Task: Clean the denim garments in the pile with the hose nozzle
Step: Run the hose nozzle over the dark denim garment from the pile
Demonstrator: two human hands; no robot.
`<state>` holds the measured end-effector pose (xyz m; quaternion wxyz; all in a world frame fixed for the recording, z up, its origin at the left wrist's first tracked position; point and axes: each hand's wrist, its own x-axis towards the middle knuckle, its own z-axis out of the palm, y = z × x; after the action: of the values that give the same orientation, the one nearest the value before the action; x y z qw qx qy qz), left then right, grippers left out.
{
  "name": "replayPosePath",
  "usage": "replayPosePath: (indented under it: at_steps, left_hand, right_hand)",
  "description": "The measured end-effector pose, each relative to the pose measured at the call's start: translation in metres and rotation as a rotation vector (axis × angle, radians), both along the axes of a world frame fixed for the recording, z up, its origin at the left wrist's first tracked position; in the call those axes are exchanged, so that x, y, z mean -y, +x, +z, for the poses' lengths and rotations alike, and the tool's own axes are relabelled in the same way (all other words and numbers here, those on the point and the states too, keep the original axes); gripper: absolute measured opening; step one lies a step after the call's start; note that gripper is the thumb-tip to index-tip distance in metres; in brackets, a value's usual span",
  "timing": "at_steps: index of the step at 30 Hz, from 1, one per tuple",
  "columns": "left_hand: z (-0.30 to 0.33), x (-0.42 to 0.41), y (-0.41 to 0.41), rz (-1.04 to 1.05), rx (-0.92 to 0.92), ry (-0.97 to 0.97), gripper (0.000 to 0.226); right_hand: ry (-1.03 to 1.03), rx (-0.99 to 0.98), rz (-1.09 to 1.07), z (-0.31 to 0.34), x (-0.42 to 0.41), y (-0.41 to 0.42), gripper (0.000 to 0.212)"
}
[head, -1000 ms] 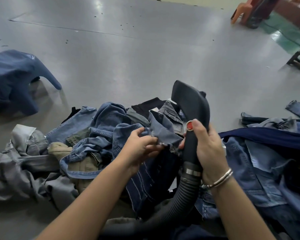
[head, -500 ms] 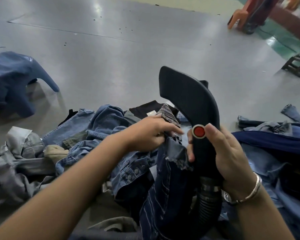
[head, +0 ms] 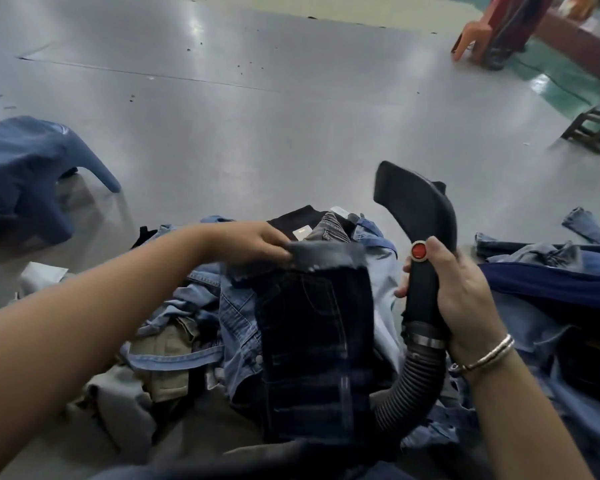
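left hand (head: pixel 257 244) pinched dark denim garment (head: pixel 312 341) at frayed hem | right hand (head: pixel 461 292) gripped hose nozzle (head: pixel 420 216), upright beside pile (head: pixel 194 317)

The left hand (head: pixel 257 244) pinched the frayed hem of a dark denim garment (head: pixel 312 341) above the pile (head: pixel 194 327). The right hand (head: pixel 458 292) gripped the black hose nozzle (head: pixel 420 206), thumb beside its red button (head: pixel 419 251).

- Denim pile (head: pixel 201 327) lies on the floor (head: pixel 257 126).
- Hose nozzle (head: pixel 420 216) stands right of the lifted jeans leg (head: pixel 316 341).
- Covered stool (head: pixel 25 174) sits far left.
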<state>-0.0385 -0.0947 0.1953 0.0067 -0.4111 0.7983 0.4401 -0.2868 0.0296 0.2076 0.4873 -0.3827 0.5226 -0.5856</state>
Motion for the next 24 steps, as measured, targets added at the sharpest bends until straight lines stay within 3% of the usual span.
replayPosePath:
  at_steps: [3,5,10,13,16,20,24]
  left_hand:
    - [0.004,0.007,0.023,0.548,-0.296,0.184,0.017]
    - [0.008,0.003,0.022,0.829,-0.549,0.353,0.016]
    - [-0.009,-0.036,-0.006,1.101,-0.889,0.556,0.018]
    - [-0.029,-0.053,-0.012,1.206,-1.097,0.530,0.017]
    - [-0.047,-0.062,-0.013,1.253,-1.079,0.284,0.015]
    - [-0.056,-0.066,-0.012,1.296,-0.914,-0.022,0.020]
    - [-0.051,-0.064,-0.018,1.256,-0.866,-0.117,0.023]
  right_hand:
    - [-0.001,-0.028,-0.080,0.003,-0.004,-0.007,0.022]
    - [-0.003,-0.014,-0.058,0.009,-0.010,-0.006,0.026]
    - [0.094,-0.063,0.132,0.015,-0.029,0.018,0.051]
    - [0.124,-0.116,0.229,0.011,-0.038,0.034,0.047]
    - [0.126,-0.165,0.306,0.004,-0.044,0.045,0.039]
    - [0.162,-0.161,0.374,-0.001,-0.051,0.055,0.040]
    - [0.201,-0.188,0.431,-0.005,-0.058,0.064,0.043]
